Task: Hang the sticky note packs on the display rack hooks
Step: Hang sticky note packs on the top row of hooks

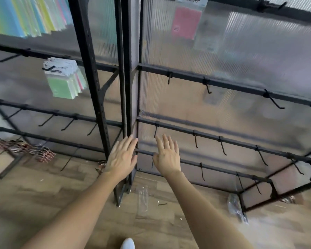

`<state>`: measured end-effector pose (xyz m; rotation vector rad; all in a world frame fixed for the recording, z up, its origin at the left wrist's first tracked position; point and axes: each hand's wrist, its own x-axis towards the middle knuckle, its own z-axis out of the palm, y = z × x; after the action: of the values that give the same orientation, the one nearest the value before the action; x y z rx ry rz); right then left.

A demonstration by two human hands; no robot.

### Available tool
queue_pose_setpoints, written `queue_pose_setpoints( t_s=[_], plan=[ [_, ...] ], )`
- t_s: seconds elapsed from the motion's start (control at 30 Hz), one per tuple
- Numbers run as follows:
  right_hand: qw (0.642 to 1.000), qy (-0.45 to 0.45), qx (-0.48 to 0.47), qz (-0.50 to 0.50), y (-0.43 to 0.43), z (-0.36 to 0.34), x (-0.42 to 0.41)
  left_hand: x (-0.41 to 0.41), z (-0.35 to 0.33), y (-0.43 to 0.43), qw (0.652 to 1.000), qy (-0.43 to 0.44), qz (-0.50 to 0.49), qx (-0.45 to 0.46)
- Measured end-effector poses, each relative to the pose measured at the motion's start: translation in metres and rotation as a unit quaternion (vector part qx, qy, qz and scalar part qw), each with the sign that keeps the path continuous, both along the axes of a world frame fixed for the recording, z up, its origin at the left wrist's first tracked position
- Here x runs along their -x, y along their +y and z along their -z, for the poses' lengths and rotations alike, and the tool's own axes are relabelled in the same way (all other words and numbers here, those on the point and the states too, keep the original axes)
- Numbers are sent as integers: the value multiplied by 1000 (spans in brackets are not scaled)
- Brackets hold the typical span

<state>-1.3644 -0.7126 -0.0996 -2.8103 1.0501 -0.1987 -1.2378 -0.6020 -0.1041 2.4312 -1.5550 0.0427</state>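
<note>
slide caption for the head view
Open left hand and right hand reach toward bare hooks; sticky note packs hang upper left.

The rack [91, 69] is matt black metal, backed by ribbed translucent plastic panels [258, 51]. At ten o'clock, paper note packs [65, 83] sit in glossy clear sleeves. The floor [43, 194] looks wood-grained.
</note>
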Motion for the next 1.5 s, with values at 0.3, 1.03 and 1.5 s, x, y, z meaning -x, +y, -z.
queue_pose_setpoints(
  t_s=[0.3,1.03,1.5],
  plan=[
    [996,-22,3,-92,70,27,-24,-24,26,78,997,16,-81,8],
    [983,-146,108,-41,154,-90,-273,-273,-101,155,986,-56,-27,154],
    [903,-362,229,-32,125,-222,-323,-353,-226,153,930,-176,-55,316]
  ],
)
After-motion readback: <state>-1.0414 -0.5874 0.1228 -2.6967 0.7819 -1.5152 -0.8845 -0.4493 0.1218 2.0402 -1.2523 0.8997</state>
